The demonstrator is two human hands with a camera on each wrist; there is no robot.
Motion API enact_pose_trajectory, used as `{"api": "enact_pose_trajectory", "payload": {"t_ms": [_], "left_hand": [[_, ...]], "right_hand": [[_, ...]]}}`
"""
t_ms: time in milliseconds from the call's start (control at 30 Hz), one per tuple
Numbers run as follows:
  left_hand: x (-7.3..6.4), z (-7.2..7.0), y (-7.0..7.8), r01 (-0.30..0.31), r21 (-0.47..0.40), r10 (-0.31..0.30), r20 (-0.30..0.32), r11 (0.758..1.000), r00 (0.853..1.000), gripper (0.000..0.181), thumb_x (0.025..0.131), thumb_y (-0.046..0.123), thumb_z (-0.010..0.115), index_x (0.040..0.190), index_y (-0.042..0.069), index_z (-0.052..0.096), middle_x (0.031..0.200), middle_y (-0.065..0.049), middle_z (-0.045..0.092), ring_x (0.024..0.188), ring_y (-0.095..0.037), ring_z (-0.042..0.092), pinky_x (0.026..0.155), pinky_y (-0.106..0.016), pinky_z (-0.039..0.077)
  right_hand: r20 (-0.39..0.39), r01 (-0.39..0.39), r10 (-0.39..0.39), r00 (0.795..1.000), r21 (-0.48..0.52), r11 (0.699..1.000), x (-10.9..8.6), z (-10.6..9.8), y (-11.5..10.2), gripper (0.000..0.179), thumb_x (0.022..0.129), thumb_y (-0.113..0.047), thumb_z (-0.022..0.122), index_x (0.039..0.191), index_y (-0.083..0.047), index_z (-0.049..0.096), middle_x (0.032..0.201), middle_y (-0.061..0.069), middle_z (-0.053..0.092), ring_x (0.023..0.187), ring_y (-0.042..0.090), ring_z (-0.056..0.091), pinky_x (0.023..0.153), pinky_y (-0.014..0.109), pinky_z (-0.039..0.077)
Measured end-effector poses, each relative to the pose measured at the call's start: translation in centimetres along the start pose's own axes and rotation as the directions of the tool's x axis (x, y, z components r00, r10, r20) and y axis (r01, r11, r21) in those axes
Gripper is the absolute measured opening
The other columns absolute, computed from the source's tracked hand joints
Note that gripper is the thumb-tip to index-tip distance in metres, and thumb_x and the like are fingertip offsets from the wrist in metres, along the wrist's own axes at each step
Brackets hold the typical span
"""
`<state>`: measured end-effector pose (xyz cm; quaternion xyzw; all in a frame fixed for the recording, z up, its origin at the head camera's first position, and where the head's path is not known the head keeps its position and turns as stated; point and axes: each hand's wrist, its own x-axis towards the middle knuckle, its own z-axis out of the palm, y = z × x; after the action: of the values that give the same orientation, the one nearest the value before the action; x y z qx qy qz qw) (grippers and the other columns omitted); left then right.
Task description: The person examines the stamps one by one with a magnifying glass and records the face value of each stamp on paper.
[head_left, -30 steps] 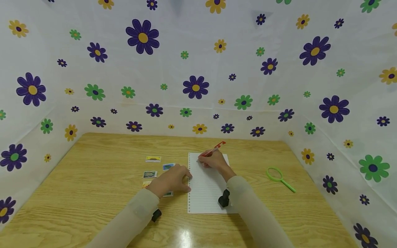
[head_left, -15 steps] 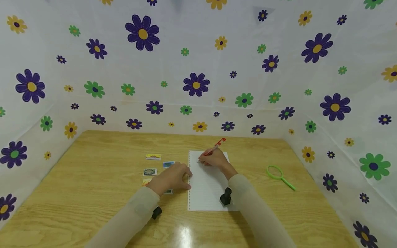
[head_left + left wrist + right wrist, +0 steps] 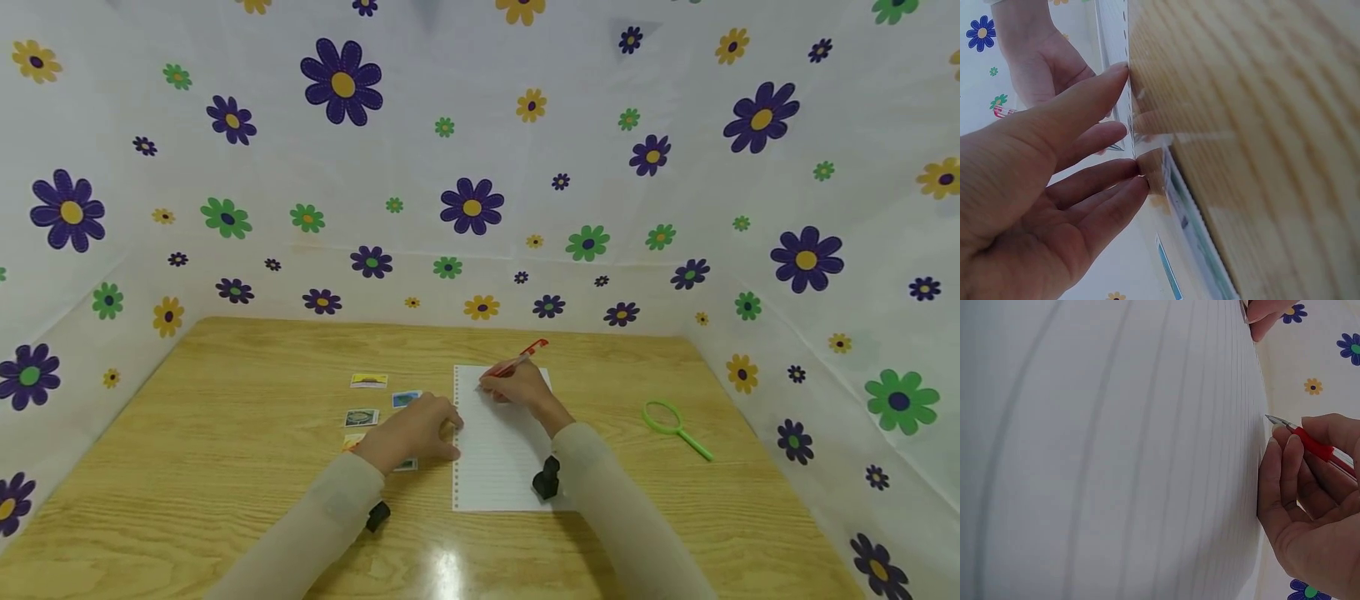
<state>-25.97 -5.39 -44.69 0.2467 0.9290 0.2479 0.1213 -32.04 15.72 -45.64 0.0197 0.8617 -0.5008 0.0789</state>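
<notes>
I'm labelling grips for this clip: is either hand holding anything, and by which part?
The right hand holds the pen by its red section, just behind the tip. The left hand grips nothing, touching the paper's punched edge.

left sleeve [image 3: 318, 517]: long, plain cream | right sleeve [image 3: 626, 508]: matching | left wrist camera [image 3: 378, 516]: black | right wrist camera [image 3: 547, 480]: black, blocky

No text, brand or number is legible; any print on the picture cards [image 3: 362, 418] at left, or on the red pen [image 3: 1314, 444], is too small to read.
</notes>
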Motion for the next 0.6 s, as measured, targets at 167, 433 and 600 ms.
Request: {"api": "enact_pose_trajectory", "payload": {"t_ms": [167, 433, 600], "left_hand": [[-0.26, 0.27, -0.08, 0.013, -0.007, -0.013, 0.014, 1.0, 1.0, 0.042, 0.082, 0.026, 0.089, 0.119, 0.009, 0.077, 0.134, -0.007, 0.07, 0.131, -0.031, 0.059, 0.112, -0.048, 0.047], [-0.18, -0.27, 0.28, 0.001, -0.003, -0.001, 0.019, 1.0, 1.0, 0.041, 0.083, 0.023, 0.088, 0.119, 0.006, 0.077, 0.134, -0.01, 0.071, 0.128, -0.03, 0.062, 0.109, -0.045, 0.05], [-0.23, -0.48, 0.34, 0.018, -0.006, -0.018, 0.022, 1.0, 1.0, 0.042, 0.083, 0.023, 0.088, 0.12, 0.006, 0.076, 0.134, -0.01, 0.07, 0.127, -0.03, 0.062, 0.107, -0.045, 0.051]], "right_hand": [[-0.002, 0.0, 0.0, 1.0, -0.006, 1.0, -0.23, 0.21, 0.21, 0.022, 0.092, -0.022, 0.079, 0.103, -0.004, 0.078, 0.086, 0.007, 0.077, 0.069, 0.01, 0.067, 0.066, 0.023, 0.058], [-0.011, -0.009, 0.009, 1.0, 0.0, 1.0, -0.21, -0.01, -0.03, 0.022, 0.091, -0.022, 0.078, 0.103, -0.004, 0.077, 0.088, 0.008, 0.077, 0.073, 0.011, 0.067, 0.07, 0.024, 0.06], [-0.009, -0.015, 0.015, 1.0, 0.016, 1.0, -0.13, -0.05, -0.25, 0.023, 0.091, -0.022, 0.078, 0.105, -0.004, 0.077, 0.092, 0.01, 0.078, 0.073, 0.01, 0.068, 0.071, 0.023, 0.06]]}}
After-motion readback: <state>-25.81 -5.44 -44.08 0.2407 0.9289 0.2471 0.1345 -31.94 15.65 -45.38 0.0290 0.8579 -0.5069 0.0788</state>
